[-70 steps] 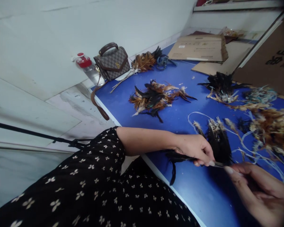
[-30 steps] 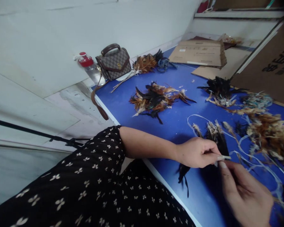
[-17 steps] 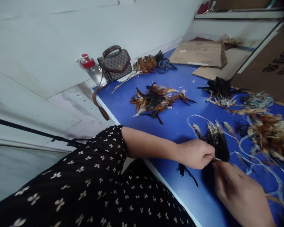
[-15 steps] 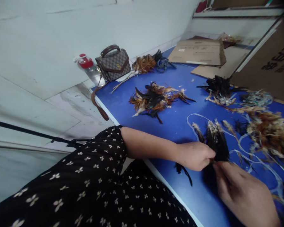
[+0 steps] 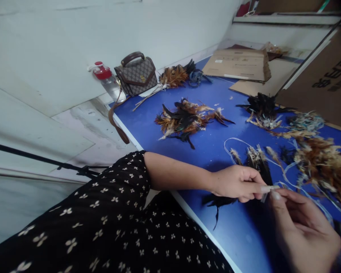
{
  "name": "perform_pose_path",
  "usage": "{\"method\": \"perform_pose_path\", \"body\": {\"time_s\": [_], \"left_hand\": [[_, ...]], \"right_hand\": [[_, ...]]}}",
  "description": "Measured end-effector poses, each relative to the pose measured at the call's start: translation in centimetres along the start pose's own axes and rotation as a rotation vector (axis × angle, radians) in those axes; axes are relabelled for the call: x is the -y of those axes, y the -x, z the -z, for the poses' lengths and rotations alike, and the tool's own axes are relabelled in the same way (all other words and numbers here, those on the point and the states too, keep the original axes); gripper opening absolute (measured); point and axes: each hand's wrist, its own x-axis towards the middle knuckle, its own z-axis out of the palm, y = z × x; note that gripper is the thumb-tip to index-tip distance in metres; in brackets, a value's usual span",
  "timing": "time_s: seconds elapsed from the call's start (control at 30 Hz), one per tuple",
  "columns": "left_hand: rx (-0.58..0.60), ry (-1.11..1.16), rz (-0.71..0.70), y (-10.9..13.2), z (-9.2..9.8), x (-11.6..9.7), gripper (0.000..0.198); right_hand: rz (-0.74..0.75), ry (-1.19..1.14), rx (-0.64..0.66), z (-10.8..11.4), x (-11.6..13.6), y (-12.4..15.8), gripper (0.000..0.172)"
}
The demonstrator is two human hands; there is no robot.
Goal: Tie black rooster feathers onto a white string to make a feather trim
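Note:
My left hand (image 5: 236, 183) rests on the blue table (image 5: 216, 151) with its fingers closed round a small bunch of black feathers (image 5: 217, 201), whose tips trail out behind the palm. The pale quill ends (image 5: 268, 188) stick out between its thumb and forefinger. My right hand (image 5: 304, 229) comes in from the lower right and pinches at those quill ends with thumb and forefinger. Just beyond the two hands lies a bundle of black feathers (image 5: 258, 163) among pale blue string (image 5: 295, 170).
A heap of brown and black feathers (image 5: 187, 119) lies mid-table, another black heap (image 5: 263, 106) further right, and tan feathers (image 5: 326, 163) at the right edge. A patterned handbag (image 5: 135, 74), a red-capped bottle (image 5: 105, 79) and flattened cardboard boxes (image 5: 238, 60) stand at the far end.
My left hand has turned the feather bunch so its tips swing from pointing down to trailing left. My right hand has drawn back slightly and now pinches the quill ends.

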Motion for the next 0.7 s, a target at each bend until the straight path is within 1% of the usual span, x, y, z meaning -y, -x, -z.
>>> {"method": "perform_pose_path", "body": {"time_s": [0.07, 0.13, 0.23, 0.3, 0.4, 0.5, 0.6, 0.7], "left_hand": [[-0.035, 0.083, 0.039, 0.0, -0.3, -0.1, 0.051], [-0.061, 0.135, 0.068, 0.0, -0.3, -0.3, 0.051], [-0.058, 0.167, 0.072, -0.2, -0.2, -0.4, 0.051], [-0.061, 0.17, 0.079, -0.4, 0.0, -0.2, 0.049], [-0.072, 0.171, 0.107, -0.6, 0.2, 0.0, 0.044], [-0.041, 0.191, 0.114, -0.6, 0.3, -0.2, 0.039], [-0.012, 0.2, 0.137, -0.5, 0.3, -0.4, 0.034], [0.024, 0.186, 0.15, -0.5, 0.5, -0.5, 0.025]], "right_hand": [[0.069, 0.005, -0.006, -0.6, 0.5, 0.3, 0.044], [0.159, 0.012, 0.024, -0.7, 0.3, 0.3, 0.045], [0.304, 0.13, 0.05, -0.3, -1.2, 0.1, 0.053], [0.374, 0.24, 0.053, 0.1, -2.3, -0.2, 0.055], [0.49, 0.338, 0.05, 0.5, -3.1, -0.6, 0.047], [0.623, 0.374, 0.064, 0.6, -2.7, -1.0, 0.042], [0.687, 0.436, 0.052, 0.9, -2.2, -1.2, 0.041], [0.689, 0.485, 0.027, 1.1, -2.3, -1.2, 0.039]]}}
